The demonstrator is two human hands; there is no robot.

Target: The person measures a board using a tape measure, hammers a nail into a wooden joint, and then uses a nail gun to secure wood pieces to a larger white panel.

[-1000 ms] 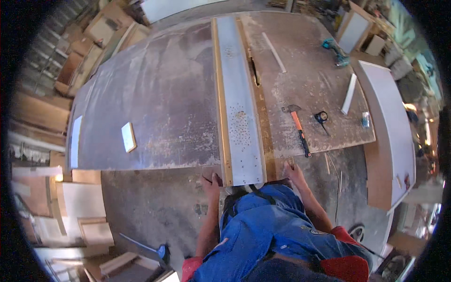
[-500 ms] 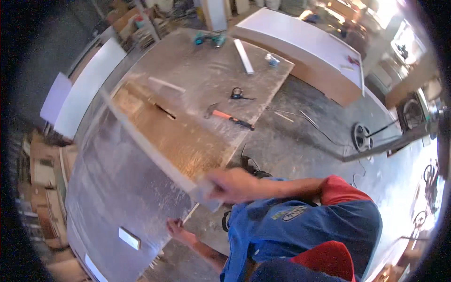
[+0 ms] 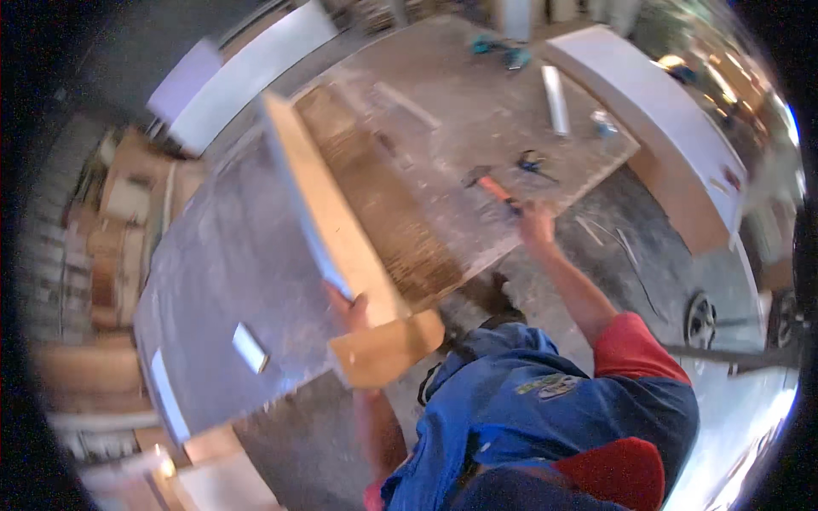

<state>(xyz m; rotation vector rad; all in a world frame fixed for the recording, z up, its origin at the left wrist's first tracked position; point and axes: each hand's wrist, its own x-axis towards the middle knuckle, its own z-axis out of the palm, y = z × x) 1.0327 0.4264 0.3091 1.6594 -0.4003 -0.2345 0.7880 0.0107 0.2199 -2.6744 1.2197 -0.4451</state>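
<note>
A long narrow wooden board assembly slants across the worktable, its outer side pale and its inner side light brown. At its near end a short brown end piece sticks out crosswise. My left hand grips the assembly close to that end, thumb over the edge. To the right, my right hand is closed around the black grip of a hammer with an orange shaft, which lies on the table; blur softens the fingers. Just beyond it sits a small dark tape measure.
The worktable carries a brown panel, a white strip, a teal power tool and a small white block. A long white-topped box stands at the far right. A wheel is on the right.
My right hand has let go of the board assembly and moved out to the hammer. My left hand has come up from the table edge onto the assembly, which has turned. The view has shifted.
</note>
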